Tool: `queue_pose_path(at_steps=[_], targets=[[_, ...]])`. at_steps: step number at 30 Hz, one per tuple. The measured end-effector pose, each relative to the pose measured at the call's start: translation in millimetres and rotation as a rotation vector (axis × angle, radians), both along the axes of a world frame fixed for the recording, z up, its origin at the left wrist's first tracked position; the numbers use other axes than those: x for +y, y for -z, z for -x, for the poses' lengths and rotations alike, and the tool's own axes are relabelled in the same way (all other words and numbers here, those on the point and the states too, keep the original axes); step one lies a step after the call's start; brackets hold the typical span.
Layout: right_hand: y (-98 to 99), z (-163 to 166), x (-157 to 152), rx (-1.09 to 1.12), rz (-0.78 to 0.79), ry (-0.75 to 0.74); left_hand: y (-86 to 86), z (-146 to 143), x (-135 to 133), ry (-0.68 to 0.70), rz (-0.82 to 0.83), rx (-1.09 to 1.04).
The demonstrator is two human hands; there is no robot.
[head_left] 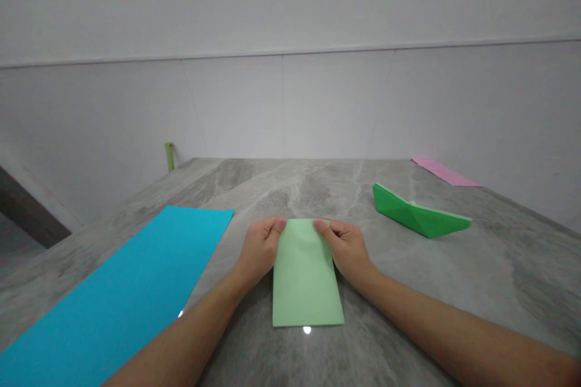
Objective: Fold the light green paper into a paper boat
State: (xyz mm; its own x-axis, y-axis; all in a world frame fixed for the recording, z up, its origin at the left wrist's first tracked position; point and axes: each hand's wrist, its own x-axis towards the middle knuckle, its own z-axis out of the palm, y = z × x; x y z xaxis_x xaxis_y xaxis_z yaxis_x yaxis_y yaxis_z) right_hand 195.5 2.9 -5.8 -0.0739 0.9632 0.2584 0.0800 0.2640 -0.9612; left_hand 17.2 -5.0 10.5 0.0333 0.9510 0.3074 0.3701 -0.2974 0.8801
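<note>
A folded light green paper (306, 278) lies flat on the grey marble table (454, 278) right in front of me. My left hand (261, 247) pinches its far left corner, fingers curled closed on the edge. My right hand (345, 248) pinches the far right corner the same way. Both thumbs press on top of the paper's far edge.
A large blue sheet (122, 296) lies to the left, reaching the near edge. A dark green folded paper boat (420, 213) sits to the right. A pink paper (445, 172) lies at the far right by the wall. A small green object (169, 155) stands at the table's far left corner.
</note>
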Motion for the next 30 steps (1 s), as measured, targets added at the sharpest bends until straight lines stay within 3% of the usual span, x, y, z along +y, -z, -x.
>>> queue_pose_path(at_steps=[15,23,30], targets=[[-3.2,1.9,-3.3,0.149,0.126,-0.071,-1.5,0.8,-1.7,0.089,0.051,-0.097],[-4.3,2.4,-4.4,0.128,0.119,-0.083,-3.3,1.4,-2.7,0.081,0.064,-0.144],[-4.2,0.8,-2.1,0.088,0.004,-0.004,-3.3,4.2,1.2,0.067,0.060,-0.071]])
